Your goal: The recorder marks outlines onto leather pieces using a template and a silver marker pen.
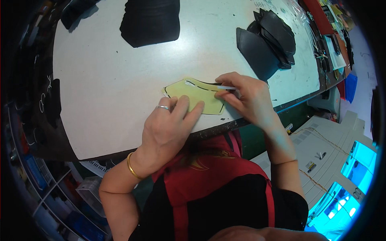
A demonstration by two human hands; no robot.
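Note:
A yellow-green template [194,96] with slots along its edges lies near the table's front edge. Something dark, perhaps a black leather piece, shows through the slots and along its upper right edge. My left hand [167,122] presses the template down with its fingers stretched out and spread over its lower left part. At the template's right end, my right hand [247,96] pinches a slim white pen [227,87] between thumb and fingers. The pen lies nearly level over the upper right edge; where its tip touches is too small to tell.
The white table top [104,96] bears a stack of black pieces [150,22] at the far side and a fanned pile of black pieces [271,44] at the far right. A grey machine [313,148] stands to my right. Shelves [52,193] are at lower left.

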